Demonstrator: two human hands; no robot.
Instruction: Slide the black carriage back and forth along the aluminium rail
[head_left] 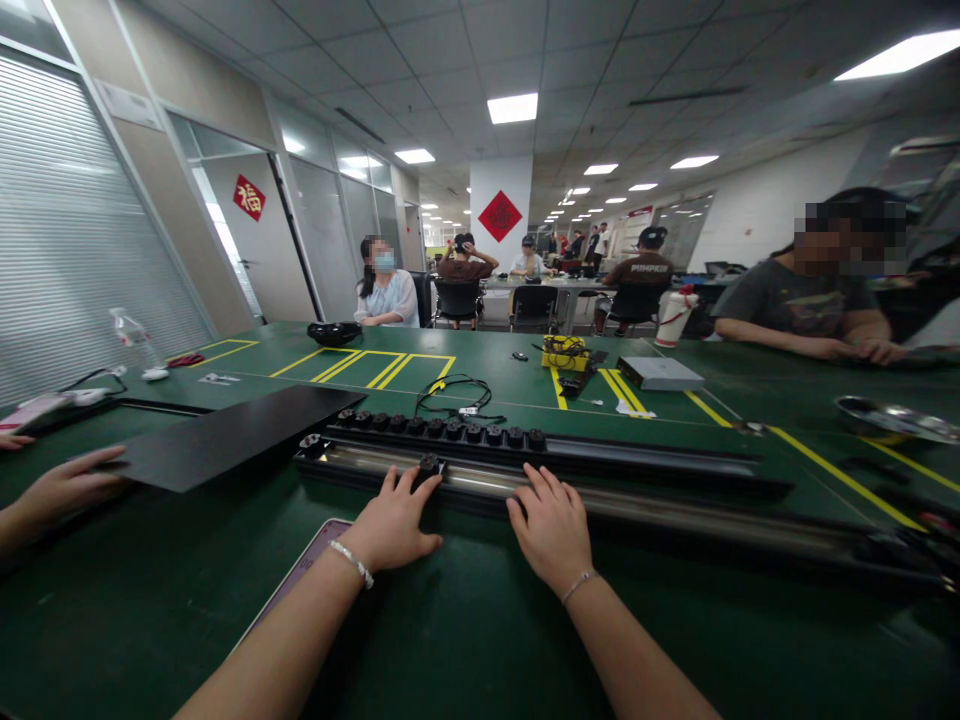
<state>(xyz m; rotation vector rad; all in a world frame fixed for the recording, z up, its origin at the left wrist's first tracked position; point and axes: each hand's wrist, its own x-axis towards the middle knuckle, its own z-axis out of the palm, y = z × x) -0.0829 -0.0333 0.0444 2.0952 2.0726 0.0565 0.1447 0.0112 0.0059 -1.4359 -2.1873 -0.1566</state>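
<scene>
A long black rail with a silvery channel [675,500] lies across the green table [480,620] in front of me. My left hand [394,520] rests at its near edge, fingertips touching a small black block [429,466] that sits on the rail. My right hand [551,520] lies flat on the rail a little to the right, fingers stretched out. Behind the rail stands a row of several small black round parts [442,428] on a second black bar.
A black sheet [232,435] lies at the left, with another person's hand [64,490] on it. A phone [300,575] lies under my left forearm. Farther back are a cable [457,392], a yellow-black box [564,352], a grey box [660,373], a metal tray [892,418], and seated people.
</scene>
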